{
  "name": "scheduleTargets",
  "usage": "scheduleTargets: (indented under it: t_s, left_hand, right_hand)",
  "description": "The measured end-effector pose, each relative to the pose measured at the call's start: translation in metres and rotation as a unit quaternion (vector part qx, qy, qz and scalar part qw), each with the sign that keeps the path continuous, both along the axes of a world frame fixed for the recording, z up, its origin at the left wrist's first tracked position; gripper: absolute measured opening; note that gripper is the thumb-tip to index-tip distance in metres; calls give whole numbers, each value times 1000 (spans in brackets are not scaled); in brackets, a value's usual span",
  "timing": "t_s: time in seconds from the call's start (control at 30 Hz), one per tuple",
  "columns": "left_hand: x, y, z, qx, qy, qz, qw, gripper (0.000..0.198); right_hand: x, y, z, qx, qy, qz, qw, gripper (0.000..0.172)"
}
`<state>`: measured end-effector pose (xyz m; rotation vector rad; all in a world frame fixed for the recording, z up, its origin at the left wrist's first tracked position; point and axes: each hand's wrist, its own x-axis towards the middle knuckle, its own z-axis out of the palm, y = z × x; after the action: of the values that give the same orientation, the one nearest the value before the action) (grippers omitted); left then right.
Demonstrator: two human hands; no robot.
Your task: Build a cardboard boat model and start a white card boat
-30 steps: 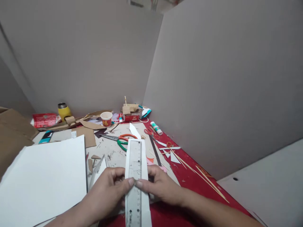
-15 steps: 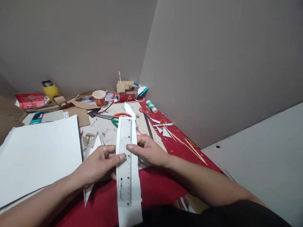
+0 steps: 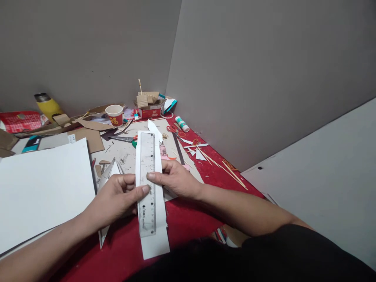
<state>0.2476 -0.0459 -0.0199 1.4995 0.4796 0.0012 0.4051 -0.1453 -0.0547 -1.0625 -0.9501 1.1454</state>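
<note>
A clear plastic ruler lies lengthwise on a strip of white paper, held up in front of me. My left hand grips both from the left, its thumb on the ruler and its fingers behind the strip. From the right, my right hand pinches the same pair, thumb pressed on the ruler's face and fingers hidden behind. A folded white paper piece lies beside my left hand. Scissors with orange and green handles rest beyond the strip, partly covered by it.
A large white sheet lies at the left. Behind are a paper cup, a yellow bottle and a cardboard model. To the right lie red scissors, a glue stick, paper scraps and thin wooden sticks.
The view has shifted, so everything sits further left and higher in the picture. Both hands keep their grip on the ruler and paper strip.
</note>
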Motion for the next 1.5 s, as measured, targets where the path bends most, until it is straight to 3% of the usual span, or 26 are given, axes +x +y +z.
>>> scheduleTargets:
  t_s: [0.17,0.37,0.63,0.83,0.97,1.23,1.5]
  left_hand:
    - [1,3,-2,59,5,-2,998,42]
    - [-2,5,-9,49,-1,36,998,39]
    - [-1,4,-9,34,-19,44,998,36]
    - [0,-4,-12,-39,-9,4,999,35]
    - [-3,-12,-8,-34,-4,-26,999,31]
    - [-8,-18,2,38,14,-45,998,38]
    - [-5,-9,14,4,26,-74,997,27]
  right_hand:
    - [5,2,-1,29,7,38,999,27]
    - [10,4,3,41,15,93,995,29]
    - [9,6,1,15,33,62,997,34]
    - [8,2,7,20,46,23,998,29]
    - [6,-1,10,40,36,14,998,21]
    - [3,-4,14,34,41,-21,998,23]
    - [4,2,9,14,62,-62,996,27]
